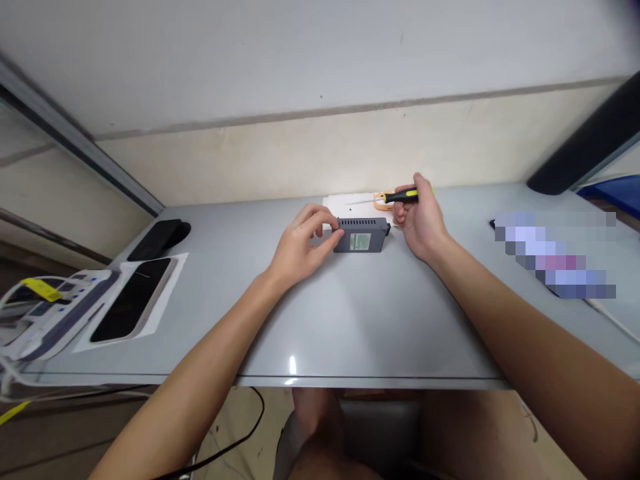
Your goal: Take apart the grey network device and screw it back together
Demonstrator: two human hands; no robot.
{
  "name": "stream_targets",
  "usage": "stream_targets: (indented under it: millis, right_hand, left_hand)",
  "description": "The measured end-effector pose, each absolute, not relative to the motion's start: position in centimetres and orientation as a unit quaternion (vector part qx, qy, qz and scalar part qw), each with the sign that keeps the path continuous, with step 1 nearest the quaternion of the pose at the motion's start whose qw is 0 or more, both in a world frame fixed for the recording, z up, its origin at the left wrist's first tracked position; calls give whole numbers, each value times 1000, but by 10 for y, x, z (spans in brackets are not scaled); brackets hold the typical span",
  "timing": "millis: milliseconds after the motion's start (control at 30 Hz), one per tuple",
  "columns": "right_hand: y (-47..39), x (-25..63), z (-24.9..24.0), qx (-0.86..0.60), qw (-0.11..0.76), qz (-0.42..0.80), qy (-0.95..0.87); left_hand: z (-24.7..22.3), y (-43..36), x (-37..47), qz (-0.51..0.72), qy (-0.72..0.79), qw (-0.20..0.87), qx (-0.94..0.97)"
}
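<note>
A small dark grey box with vent slots along its upper part and a pale green label stands on edge on the desk. My left hand grips its left end between thumb and fingers. In my right hand, beyond the box's right end, is a screwdriver with a black and yellow handle. Its thin shaft points left, above a white sheet of paper behind the box. An orange object lies partly hidden behind the screwdriver.
On the left of the grey desk are a black-screened tablet or phone on white paper, a black object, and a white device with cables. A blurred-out screen with a cable lies right. A wall closes the back.
</note>
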State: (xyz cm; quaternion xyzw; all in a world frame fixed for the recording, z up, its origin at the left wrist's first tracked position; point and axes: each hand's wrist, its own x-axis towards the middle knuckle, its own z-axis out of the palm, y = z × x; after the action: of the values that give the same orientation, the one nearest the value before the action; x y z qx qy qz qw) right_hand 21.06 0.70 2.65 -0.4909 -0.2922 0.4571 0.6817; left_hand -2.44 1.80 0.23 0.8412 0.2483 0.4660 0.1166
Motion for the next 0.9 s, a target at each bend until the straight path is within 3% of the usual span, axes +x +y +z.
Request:
stream_targets:
  millis: [133, 433, 900]
  right_hand:
    - [9, 212, 28, -543, 680, 420, -258]
    - [7, 210, 19, -557, 624, 403, -370]
    - [9, 231, 23, -441, 695, 475, -311]
  left_hand:
    - [3, 17, -24, 465, 256, 118, 839]
    - [8, 17, -26, 426, 285, 132, 848]
    - [12, 15, -29, 397, 312, 4, 863]
